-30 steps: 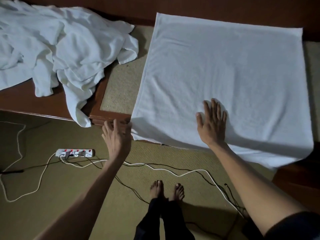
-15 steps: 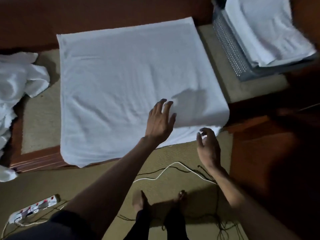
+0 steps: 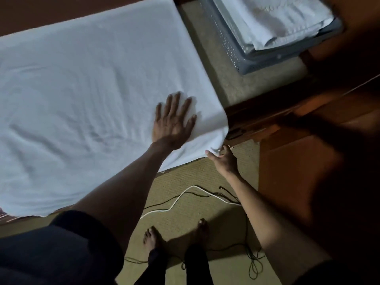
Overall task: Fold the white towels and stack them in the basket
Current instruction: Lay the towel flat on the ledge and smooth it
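Pinching the hanging near-right corner of the white towel (image 3: 92,89), the right hand (image 3: 223,160) sits at the sheet's 4 o'clock. The left hand (image 3: 173,122) presses flat, fingers spread, just inside that corner. The towel's long axis runs 9 to 3 across the low wooden table (image 3: 253,118), so the fold likely travels toward 9. The basket (image 3: 226,38) of folded towels (image 3: 277,17) lies near, at 1 o'clock from the grip. Cables (image 3: 185,197) cross the mat floor.
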